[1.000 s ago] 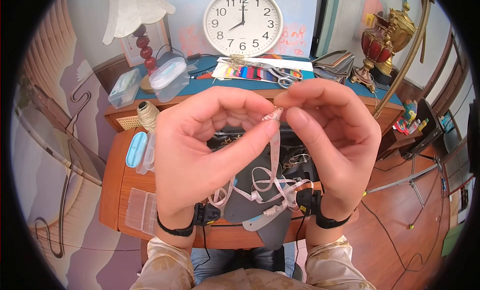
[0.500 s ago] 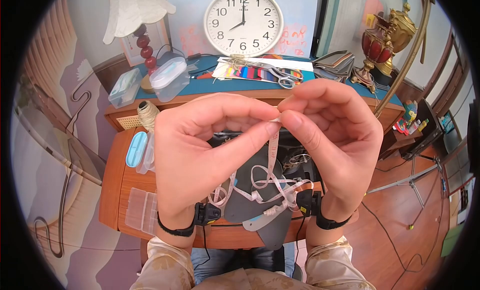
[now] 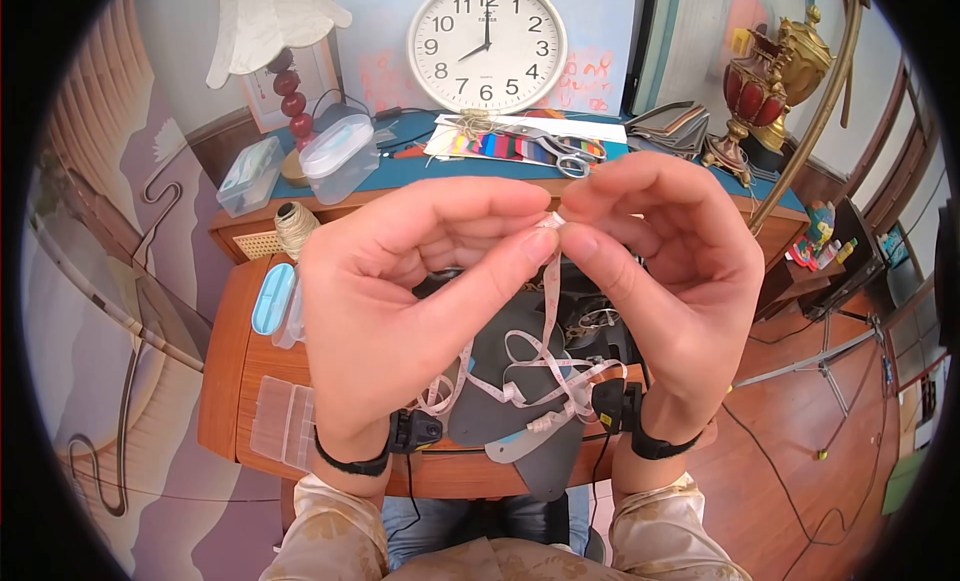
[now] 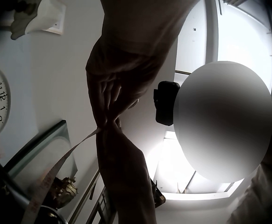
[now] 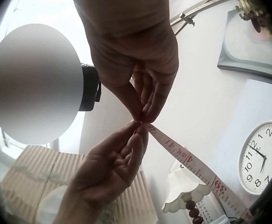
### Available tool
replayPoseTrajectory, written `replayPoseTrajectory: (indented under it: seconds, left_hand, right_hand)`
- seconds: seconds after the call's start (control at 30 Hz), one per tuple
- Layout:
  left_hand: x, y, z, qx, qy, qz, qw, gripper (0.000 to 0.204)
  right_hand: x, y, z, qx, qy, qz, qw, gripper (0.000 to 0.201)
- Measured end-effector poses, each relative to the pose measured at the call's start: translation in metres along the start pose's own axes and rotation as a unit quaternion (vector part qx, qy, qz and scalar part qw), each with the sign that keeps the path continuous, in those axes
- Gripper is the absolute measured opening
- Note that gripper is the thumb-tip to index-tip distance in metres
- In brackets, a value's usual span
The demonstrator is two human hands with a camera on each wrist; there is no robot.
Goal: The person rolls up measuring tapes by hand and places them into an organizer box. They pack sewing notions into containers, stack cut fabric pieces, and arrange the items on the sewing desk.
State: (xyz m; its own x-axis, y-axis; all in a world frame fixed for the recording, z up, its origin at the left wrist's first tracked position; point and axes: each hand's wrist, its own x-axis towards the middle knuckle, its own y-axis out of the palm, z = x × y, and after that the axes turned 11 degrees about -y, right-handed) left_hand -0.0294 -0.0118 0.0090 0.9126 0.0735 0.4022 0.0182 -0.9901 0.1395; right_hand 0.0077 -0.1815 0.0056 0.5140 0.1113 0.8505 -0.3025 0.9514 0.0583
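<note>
Both hands meet fingertip to fingertip above the desk. My left hand (image 3: 375, 301) pinches the end of a white tape measure (image 3: 552, 296) between thumb and index finger. Close against it, the right hand (image 3: 690, 291) pinches the same end, with its other fingers curled loosely. A small folded or rolled bit of tape shows between the fingertips. From there the tape hangs down into loose loops (image 3: 535, 366) on a dark grey sheet (image 3: 490, 331). Red numbers show along the tape (image 5: 192, 162) in the right wrist view.
On the desk's left are a spool of twine (image 3: 294, 231), a blue-lidded case (image 3: 272, 299) and a clear plastic box (image 3: 282, 421). Scissors (image 3: 570, 159) lie on the raised back shelf, near a clear lidded box (image 3: 340, 161), a lamp (image 3: 291, 101) and a clock (image 3: 486, 46).
The tape end showed as a small roll, was then mostly covered by the fingertips, and now shows again. The left fingers have shifted slightly; the hanging tape swayed a little.
</note>
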Motion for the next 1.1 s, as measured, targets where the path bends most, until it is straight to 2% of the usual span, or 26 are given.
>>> replayPoseTrajectory:
  seconds: [0.13,0.3,0.57,0.83,0.97,1.1]
  left_hand:
    - [0.0029,-0.0042,0.0023,0.009,0.049,0.01,0.999,0.023]
    - [0.0036,-0.0074,0.0016,0.025,0.059,0.019,0.998,0.023]
    - [0.003,-0.0058,0.0026,0.042,0.076,0.026,0.996,0.024]
    - [0.0002,-0.0019,-0.0016,0.0,0.026,0.025,0.999,0.024]
    - [0.001,-0.0031,0.0015,-0.009,0.024,0.019,0.999,0.023]
    - [0.0026,-0.0035,0.0036,0.028,0.072,0.014,0.997,0.025]
  right_hand:
    - [0.0004,0.001,-0.0007,0.02,0.039,0.005,0.999,0.03]
    - [0.0015,0.0023,0.0062,0.045,0.114,-0.021,0.992,0.023]
    - [0.0006,-0.0001,0.0034,0.093,0.112,-0.024,0.989,0.023]
    - [0.0009,-0.0038,0.0021,0.101,0.099,-0.022,0.99,0.024]
    - [0.0009,-0.0061,0.0028,0.088,0.096,-0.008,0.991,0.026]
    - [0.0006,-0.0043,0.0033,0.065,0.091,-0.009,0.994,0.027]
